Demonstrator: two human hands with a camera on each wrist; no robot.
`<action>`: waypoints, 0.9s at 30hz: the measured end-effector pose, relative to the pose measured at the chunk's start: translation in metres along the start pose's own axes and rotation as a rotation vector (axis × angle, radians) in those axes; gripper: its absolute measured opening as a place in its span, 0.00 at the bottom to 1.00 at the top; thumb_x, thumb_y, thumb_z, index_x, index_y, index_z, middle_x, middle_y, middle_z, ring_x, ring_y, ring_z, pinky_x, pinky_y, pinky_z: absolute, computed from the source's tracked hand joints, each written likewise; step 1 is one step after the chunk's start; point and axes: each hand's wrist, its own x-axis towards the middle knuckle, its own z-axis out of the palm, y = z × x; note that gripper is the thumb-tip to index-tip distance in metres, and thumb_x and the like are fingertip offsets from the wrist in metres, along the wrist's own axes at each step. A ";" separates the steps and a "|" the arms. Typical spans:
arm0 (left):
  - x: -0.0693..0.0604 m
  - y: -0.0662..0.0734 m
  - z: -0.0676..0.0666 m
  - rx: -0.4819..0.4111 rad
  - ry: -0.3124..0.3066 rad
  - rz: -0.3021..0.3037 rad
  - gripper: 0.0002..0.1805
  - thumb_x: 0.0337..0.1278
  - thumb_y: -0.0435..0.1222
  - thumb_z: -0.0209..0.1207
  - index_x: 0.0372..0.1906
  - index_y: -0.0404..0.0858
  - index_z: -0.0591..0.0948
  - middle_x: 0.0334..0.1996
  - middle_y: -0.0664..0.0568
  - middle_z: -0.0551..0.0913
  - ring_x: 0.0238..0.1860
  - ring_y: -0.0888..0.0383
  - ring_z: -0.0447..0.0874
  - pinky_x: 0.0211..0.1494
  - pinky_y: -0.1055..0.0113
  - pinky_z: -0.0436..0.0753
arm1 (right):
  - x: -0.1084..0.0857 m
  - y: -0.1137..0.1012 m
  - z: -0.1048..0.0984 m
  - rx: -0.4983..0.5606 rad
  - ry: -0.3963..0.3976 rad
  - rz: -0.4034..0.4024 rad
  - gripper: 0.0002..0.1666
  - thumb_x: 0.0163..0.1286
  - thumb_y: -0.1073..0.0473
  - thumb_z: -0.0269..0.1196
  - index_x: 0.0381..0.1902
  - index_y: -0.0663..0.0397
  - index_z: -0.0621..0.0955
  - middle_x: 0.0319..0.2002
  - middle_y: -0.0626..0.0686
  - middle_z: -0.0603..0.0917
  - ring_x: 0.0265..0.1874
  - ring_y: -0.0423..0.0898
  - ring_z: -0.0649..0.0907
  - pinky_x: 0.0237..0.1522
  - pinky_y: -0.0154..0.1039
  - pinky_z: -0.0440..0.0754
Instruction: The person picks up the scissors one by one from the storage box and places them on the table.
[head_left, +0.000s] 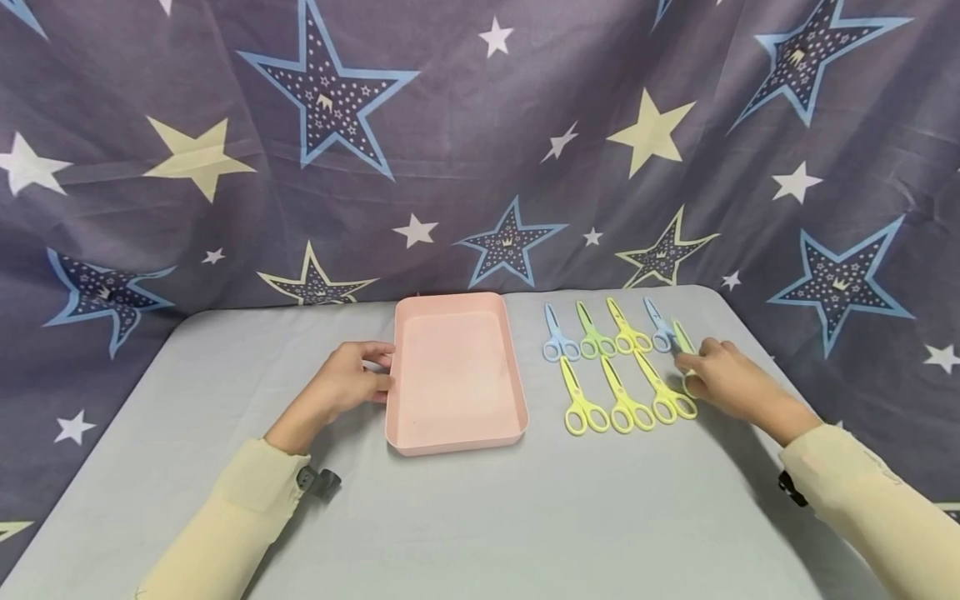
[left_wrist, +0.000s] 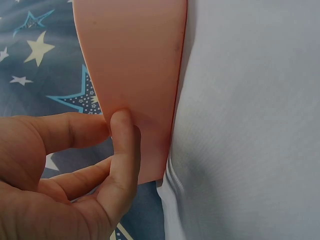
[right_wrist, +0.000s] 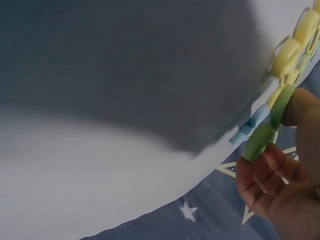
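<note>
A shallow pink tray (head_left: 457, 375) lies on the table. My left hand (head_left: 348, 379) is at its left side, with fingertips touching the outside of the wall (left_wrist: 135, 60). To the right of the tray, several scissors are laid out in two rows. My right hand (head_left: 723, 375) pinches the handle loops of a pair of green scissors (right_wrist: 259, 142) at the right end. Its blade (head_left: 681, 335) points away from me, and the hand partly covers the handles. Just left of it lie blue scissors (head_left: 659, 321) and yellow scissors (head_left: 664, 396).
Other scissors in the back row are blue (head_left: 558, 337), green (head_left: 595, 333) and yellow (head_left: 627, 329). Two more yellow pairs (head_left: 581, 404) lie in the front row. A grey cloth covers the table (head_left: 525, 517); a star-patterned curtain (head_left: 450, 167) hangs behind it.
</note>
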 end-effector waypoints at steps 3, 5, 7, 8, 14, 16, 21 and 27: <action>0.000 0.000 0.000 -0.006 -0.003 -0.004 0.34 0.57 0.18 0.60 0.70 0.23 0.69 0.57 0.31 0.74 0.34 0.54 0.86 0.42 0.61 0.93 | -0.008 0.005 0.002 0.020 0.022 -0.054 0.15 0.53 0.71 0.69 0.33 0.47 0.79 0.23 0.47 0.68 0.21 0.43 0.65 0.22 0.36 0.63; 0.000 0.000 0.000 -0.007 -0.005 -0.005 0.34 0.57 0.18 0.60 0.71 0.23 0.69 0.57 0.31 0.74 0.34 0.54 0.86 0.42 0.61 0.93 | -0.013 0.010 0.003 0.030 0.046 -0.096 0.17 0.51 0.71 0.69 0.33 0.46 0.79 0.23 0.45 0.67 0.20 0.40 0.63 0.22 0.33 0.62; 0.000 0.000 0.000 -0.007 -0.003 -0.003 0.33 0.57 0.18 0.60 0.70 0.23 0.69 0.57 0.31 0.74 0.34 0.54 0.86 0.42 0.61 0.93 | -0.017 0.012 0.004 0.043 0.064 -0.135 0.18 0.49 0.72 0.69 0.32 0.44 0.80 0.23 0.43 0.67 0.20 0.38 0.62 0.22 0.31 0.62; 0.000 -0.001 0.000 -0.007 -0.001 -0.002 0.33 0.57 0.18 0.60 0.70 0.23 0.69 0.57 0.31 0.74 0.34 0.54 0.86 0.42 0.61 0.93 | -0.019 0.014 0.005 0.049 0.070 -0.150 0.19 0.48 0.73 0.68 0.33 0.44 0.80 0.24 0.42 0.67 0.21 0.37 0.62 0.22 0.31 0.62; 0.001 -0.001 0.000 -0.009 -0.002 0.004 0.33 0.57 0.19 0.60 0.70 0.23 0.69 0.57 0.31 0.74 0.34 0.54 0.86 0.42 0.61 0.93 | -0.031 0.018 0.007 0.076 0.047 -0.165 0.22 0.47 0.73 0.70 0.37 0.43 0.84 0.26 0.41 0.70 0.23 0.35 0.63 0.22 0.29 0.63; 0.001 -0.001 0.000 -0.014 -0.004 0.002 0.33 0.57 0.19 0.60 0.70 0.23 0.69 0.57 0.31 0.74 0.34 0.54 0.86 0.42 0.61 0.93 | -0.033 0.018 0.007 0.084 0.046 -0.166 0.23 0.47 0.73 0.70 0.37 0.42 0.84 0.26 0.41 0.70 0.23 0.34 0.63 0.22 0.28 0.63; 0.001 -0.001 0.000 -0.013 -0.004 0.002 0.33 0.57 0.19 0.60 0.70 0.23 0.69 0.57 0.31 0.74 0.35 0.52 0.86 0.42 0.61 0.93 | -0.035 0.019 0.009 0.111 0.050 -0.176 0.25 0.47 0.74 0.71 0.38 0.40 0.84 0.28 0.39 0.71 0.25 0.33 0.65 0.22 0.28 0.65; 0.000 0.000 -0.001 -0.009 -0.006 -0.001 0.33 0.57 0.19 0.60 0.70 0.24 0.69 0.57 0.31 0.74 0.36 0.51 0.87 0.42 0.61 0.93 | -0.035 0.018 0.010 0.132 0.027 -0.163 0.26 0.48 0.74 0.71 0.39 0.38 0.84 0.29 0.38 0.71 0.26 0.33 0.66 0.23 0.28 0.66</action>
